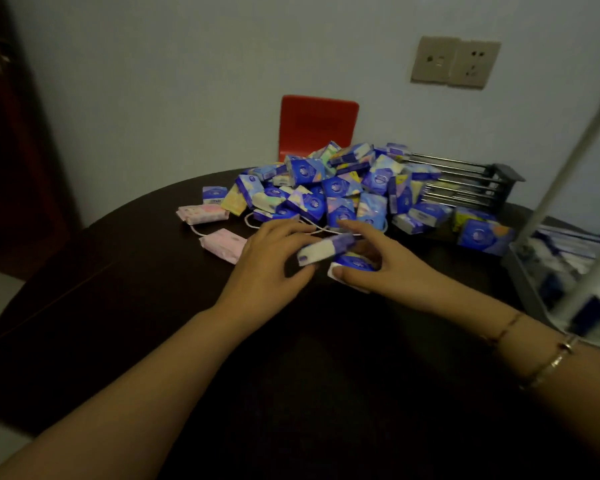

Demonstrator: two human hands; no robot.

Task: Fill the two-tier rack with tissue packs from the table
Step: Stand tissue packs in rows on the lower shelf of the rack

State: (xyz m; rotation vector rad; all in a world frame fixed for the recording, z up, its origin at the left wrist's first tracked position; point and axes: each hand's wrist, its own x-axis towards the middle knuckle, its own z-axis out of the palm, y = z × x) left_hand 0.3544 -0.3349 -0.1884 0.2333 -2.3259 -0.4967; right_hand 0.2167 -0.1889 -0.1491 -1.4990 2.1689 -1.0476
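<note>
Dark desk (153,306), frame centre | left hand (271,261) pinches blurred pack (326,249), right hand (371,263) grips another pack (355,263) | square both before racking lower right.

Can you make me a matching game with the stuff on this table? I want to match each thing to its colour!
Things:
1. chair
2. table
3. pack by the left hand
4. wall sockets

Colours:
A. pink
B. beige
C. red
D. dark brown

Pairs: 1-C, 2-D, 3-A, 4-B
</note>
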